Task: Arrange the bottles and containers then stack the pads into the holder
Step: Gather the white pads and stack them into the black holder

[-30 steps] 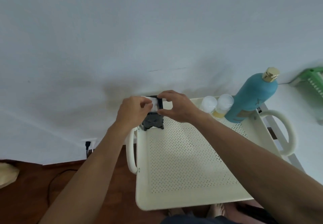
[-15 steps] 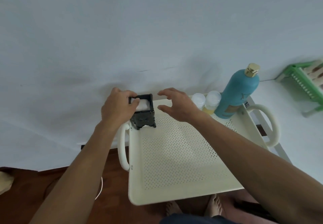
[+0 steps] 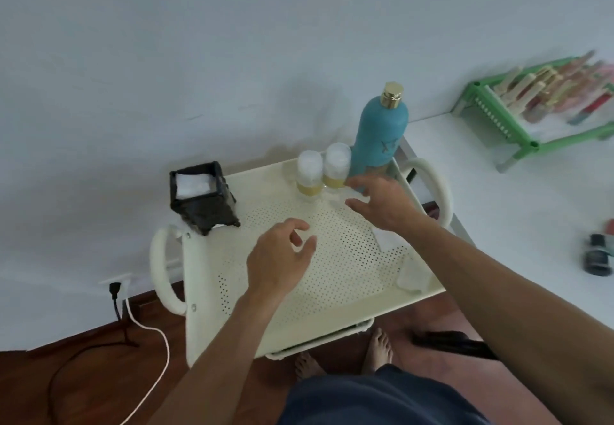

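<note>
Both my hands hang over the perforated cream tray (image 3: 332, 305) and neither holds anything. The left hand (image 3: 277, 263) hovers above the middle of the tray with fingers loosely curled and apart. The right hand (image 3: 382, 203) is spread, fingertips pointing toward the far right corner.

The holder (image 3: 204, 197) — a small black square box on little feet — stands at the far left corner of the tray, up and to the left of my left hand, and white pads (image 3: 194, 184) already show inside its open top. It stands upright, mouth facing up, so anything more would have to go in from above.

At the far right corner, two small clear containers (image 3: 324, 172) with yellowish liquid sit side by side, touching or nearly so, and the tall teal bottle (image 3: 382, 132) with a gold cap stands just behind and to their right. The right hand is clearly the nearer one here — its fingertips are just beside the right container and the base of the bottle, though I cannot tell if they touch.

A pale, translucent scrap (image 3: 410, 278) lies at the near right edge of the tray; I cannot tell whether it is another pad. If it is, the right arm passes right over it, and the holder lies diagonally across the tray from it.
</note>
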A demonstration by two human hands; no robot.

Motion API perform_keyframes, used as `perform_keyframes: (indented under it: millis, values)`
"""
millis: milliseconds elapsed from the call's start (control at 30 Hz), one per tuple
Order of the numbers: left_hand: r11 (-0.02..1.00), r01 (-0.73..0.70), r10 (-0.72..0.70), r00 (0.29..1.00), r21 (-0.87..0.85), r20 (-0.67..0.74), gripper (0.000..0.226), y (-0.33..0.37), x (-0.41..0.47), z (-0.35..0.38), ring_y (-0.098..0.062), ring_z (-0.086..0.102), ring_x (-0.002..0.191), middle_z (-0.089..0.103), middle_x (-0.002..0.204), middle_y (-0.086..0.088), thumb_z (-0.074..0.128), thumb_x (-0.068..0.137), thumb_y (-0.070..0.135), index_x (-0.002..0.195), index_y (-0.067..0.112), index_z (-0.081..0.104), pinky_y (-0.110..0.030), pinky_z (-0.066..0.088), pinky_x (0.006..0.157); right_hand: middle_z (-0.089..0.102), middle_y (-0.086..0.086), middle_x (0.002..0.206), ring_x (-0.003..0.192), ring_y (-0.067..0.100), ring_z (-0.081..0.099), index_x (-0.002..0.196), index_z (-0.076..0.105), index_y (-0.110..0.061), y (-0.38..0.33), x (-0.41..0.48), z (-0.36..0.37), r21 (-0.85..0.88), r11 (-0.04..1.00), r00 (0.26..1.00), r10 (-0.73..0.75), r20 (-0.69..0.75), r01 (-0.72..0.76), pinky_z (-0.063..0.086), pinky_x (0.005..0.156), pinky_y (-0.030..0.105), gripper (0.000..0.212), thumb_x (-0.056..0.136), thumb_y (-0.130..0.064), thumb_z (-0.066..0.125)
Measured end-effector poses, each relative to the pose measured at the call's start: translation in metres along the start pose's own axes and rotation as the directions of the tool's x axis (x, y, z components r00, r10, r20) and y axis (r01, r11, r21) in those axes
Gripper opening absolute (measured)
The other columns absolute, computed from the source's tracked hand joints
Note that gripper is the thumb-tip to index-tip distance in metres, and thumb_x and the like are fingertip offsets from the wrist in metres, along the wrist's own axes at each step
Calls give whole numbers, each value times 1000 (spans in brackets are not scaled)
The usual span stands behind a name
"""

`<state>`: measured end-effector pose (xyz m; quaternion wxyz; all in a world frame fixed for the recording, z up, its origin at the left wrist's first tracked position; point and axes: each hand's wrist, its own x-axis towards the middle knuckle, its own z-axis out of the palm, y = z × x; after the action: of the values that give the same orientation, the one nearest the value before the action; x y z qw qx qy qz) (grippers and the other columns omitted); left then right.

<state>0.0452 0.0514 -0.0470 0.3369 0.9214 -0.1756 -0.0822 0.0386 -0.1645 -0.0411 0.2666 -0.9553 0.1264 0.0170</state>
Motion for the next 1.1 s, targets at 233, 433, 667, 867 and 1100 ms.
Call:
perform_keyframes:
  millis: [233,433,667,867,1100]
  values:
    - [999,-35,28,971,23,238,24,30,-16,73,-6,57,76,62,83,14,62,82,47,104,35,63,-23,42,59,61,1,121,103,19,59,119,59,-24,53,-25,0,3,990,989,140,40,-140,46,91,33,37,83,-30,66]
    - [999,11,-29,931,54,363,33,58,-22,123,-9,64,82,71,91,11,64,80,49,108,32,65,-26,48,67,57,7,121,104,23,58,119,57,-19,67,-31,12,-30,990,982,138,129,-135,45,92,34,35,85,-25,63]
    - [977,113,-166,936,182,311,31,76,-12,148,-11,66,79,72,82,11,70,70,56,87,30,68,-30,50,68,55,9,115,99,30,57,110,58,-13,76,-28,25,-113,982,970,170,172,-152,44,82,33,23,86,-13,55]
    - [965,136,-210,911,225,353,18,78,-12,152,-14,67,80,74,85,11,71,75,45,85,31,73,-34,55,72,58,12,109,92,29,61,102,59,-8,77,-26,29,-210,973,979,135,154,-101,48,78,33,16,88,-10,53]
    - [966,199,-247,899,165,361,10,74,-14,144,-12,66,78,73,84,12,70,76,39,82,32,72,-30,53,69,59,11,108,93,28,61,100,64,-9,73,-18,23,-147,982,976,143,167,-119,48,78,33,17,86,-11,54]
